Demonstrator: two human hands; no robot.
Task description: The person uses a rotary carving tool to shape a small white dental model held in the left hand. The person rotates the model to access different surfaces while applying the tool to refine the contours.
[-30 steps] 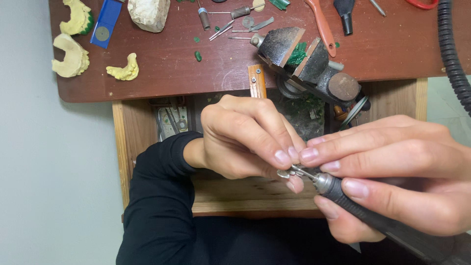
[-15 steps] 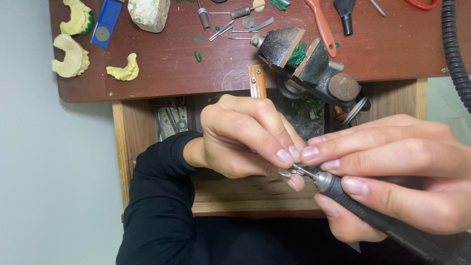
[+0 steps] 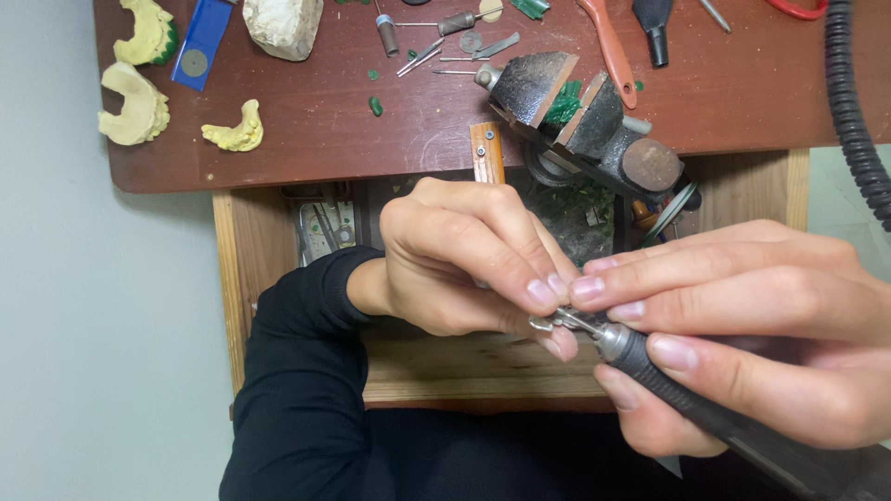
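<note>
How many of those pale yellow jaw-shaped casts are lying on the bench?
3, all at the left end: one at the top edge, partly cut off, one below it, and a smaller one to the right. More may lie out of view.

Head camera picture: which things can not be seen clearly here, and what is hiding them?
- Small metal piece: mostly covered by the left hand fingers; its shape is unclear.
- Tool tip: too small, and hidden where it meets the piece.
- Rotary handpiece: its rear is cut off by the picture's bottom right edge, under the right hand.
- Drawer contents: shadowed, partly behind the left hand.
- Black hose: cut off by the top and right edges.
</note>
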